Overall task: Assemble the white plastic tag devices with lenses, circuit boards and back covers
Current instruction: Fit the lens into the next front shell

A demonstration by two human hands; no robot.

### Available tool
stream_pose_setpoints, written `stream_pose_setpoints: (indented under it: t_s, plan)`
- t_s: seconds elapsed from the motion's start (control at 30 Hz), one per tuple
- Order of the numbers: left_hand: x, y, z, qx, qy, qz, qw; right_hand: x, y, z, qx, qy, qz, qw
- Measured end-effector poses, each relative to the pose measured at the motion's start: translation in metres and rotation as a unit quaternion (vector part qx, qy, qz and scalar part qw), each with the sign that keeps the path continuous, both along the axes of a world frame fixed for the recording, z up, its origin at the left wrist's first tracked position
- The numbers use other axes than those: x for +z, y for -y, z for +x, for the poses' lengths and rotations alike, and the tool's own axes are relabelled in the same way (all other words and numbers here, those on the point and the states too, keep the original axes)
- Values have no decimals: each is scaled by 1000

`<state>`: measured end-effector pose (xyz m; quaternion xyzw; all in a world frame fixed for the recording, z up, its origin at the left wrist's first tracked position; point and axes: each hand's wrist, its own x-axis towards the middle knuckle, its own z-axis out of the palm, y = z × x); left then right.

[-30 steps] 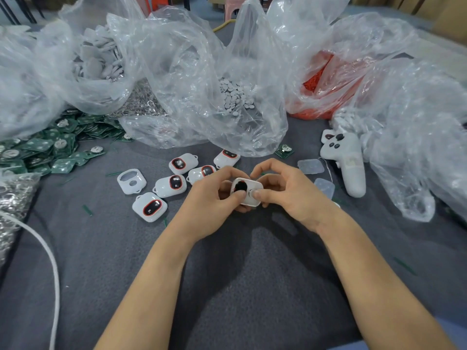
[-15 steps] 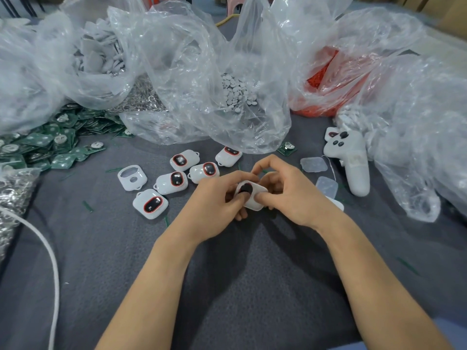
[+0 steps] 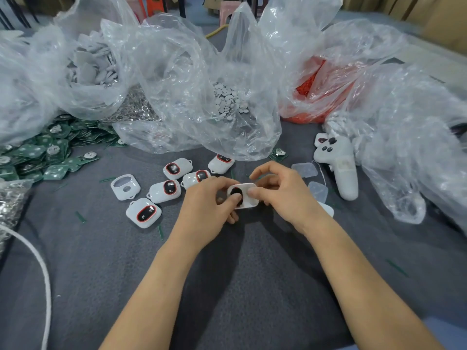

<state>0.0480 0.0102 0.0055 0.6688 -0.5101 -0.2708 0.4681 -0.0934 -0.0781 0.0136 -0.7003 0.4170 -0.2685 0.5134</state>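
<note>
Probably light, stiff and slick, the small white plastic tag shell (image 3: 250, 203) is pinched by its rims between left hand (image 3: 202, 210) and right hand (image 3: 283, 198).

Both hands are holding one white tag (image 3: 249, 198) above the grey cloth (image 3: 227, 286). Left hand (image 3: 204, 210) is pinching it, thumb lying on the dark lens (image 3: 237, 194); right hand (image 3: 280, 195) is gripping its other end. Five finished tags (image 3: 165, 191) and an empty shell (image 3: 125, 190) are lying just left of the fingers, a white controller (image 3: 341, 170) right.
</note>
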Motion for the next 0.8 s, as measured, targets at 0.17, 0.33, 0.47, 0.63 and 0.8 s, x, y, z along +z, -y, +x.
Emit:
stream_pose_setpoints:
  t_s: [0.17,0.33,0.47,0.63,0.8]
  plan:
    - [-5,3,-5,51,20,3,998,-6,-8,7,-27,-91,-105,990]
    - [-5,3,-6,59,153,-5,986,-5,-8,10,-14,-151,-188,970]
    - [-4,3,-4,57,146,0,988,0,-1,8,5,-199,-214,956]
    - [-6,4,-2,56,113,0,992,40,30,-19,-76,-219,-237,943]
    - [-5,4,-1,61,94,-8,994,55,50,-42,81,-516,-186,833]
